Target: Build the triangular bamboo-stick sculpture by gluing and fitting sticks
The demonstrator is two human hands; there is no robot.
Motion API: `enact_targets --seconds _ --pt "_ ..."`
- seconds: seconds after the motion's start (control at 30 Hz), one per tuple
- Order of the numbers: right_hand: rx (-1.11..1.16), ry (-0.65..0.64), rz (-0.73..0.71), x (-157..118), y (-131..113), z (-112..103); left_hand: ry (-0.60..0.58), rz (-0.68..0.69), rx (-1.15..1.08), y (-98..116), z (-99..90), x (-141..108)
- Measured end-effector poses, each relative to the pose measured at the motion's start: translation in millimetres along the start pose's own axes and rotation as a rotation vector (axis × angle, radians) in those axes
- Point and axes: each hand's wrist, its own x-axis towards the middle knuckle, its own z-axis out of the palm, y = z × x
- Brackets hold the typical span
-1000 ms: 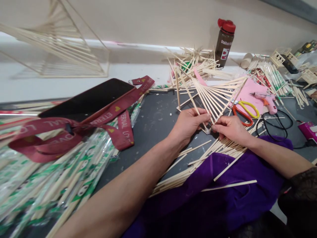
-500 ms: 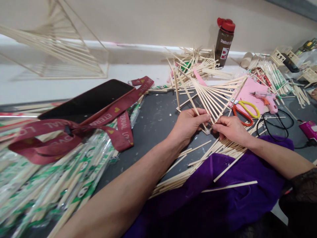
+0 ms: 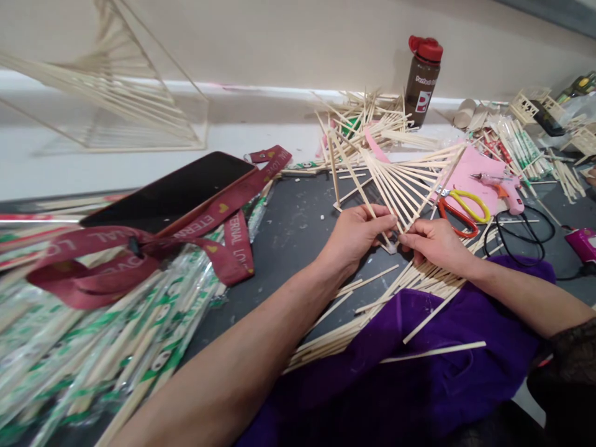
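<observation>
Short of the tabletop's far edge, the stick frame fans away from its near corner, where left hand and right hand — equally close — clamp it between thumb and fingers.

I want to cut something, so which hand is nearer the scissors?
Right. Your right hand is just left of the scissors and slightly closer to you; your left hand is farther left, past the right hand.

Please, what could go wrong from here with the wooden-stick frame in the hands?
The wooden-stick frame may twist or come loose near its closest corner if the left hand or right hand presses unevenly. A loose stick lying across the purple cloth could slide off if the cloth moves.
</observation>
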Motion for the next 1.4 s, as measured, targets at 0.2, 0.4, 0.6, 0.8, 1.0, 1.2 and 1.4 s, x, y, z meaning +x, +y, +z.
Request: enact_targets --seconds 0.2,0.4,0.6,0.8,1.0,1.2,1.4 --pt "-0.01 -0.008 0.0 -0.2 -0.1 -0.1 -0.002 0.008 -0.003 -2.3 -0.8 1.4" --pt "-0.01 -0.008 0.01 -0.3 0.5 -0.3 -0.008 0.016 0.005 -3.2 -0.8 1.0" --pt "-0.014 -0.012 0.01 -0.3 -0.9 0.0 -0.006 0.003 -0.029 -2.4 -0.7 0.8" --pt "-0.008 -0.006 0.023 0.1 -1.4 1.8 0.007 -0.003 -0.043 -3.6 -1.9 0.5" --pt "0.017 -0.005 0.005 1.5 4.1 3.7 0.023 0.0 -0.008 -7.1 -4.1 2.0" --pt "-0.007 -0.009 -0.009 2.0 4.0 4.3 0.036 0.017 0.031 -8.1 -6.1 2.9" --pt "-0.069 -0.003 -0.016 3.5 2.4 4.8 0.055 0.023 0.032 -9.2 -5.8 2.4"
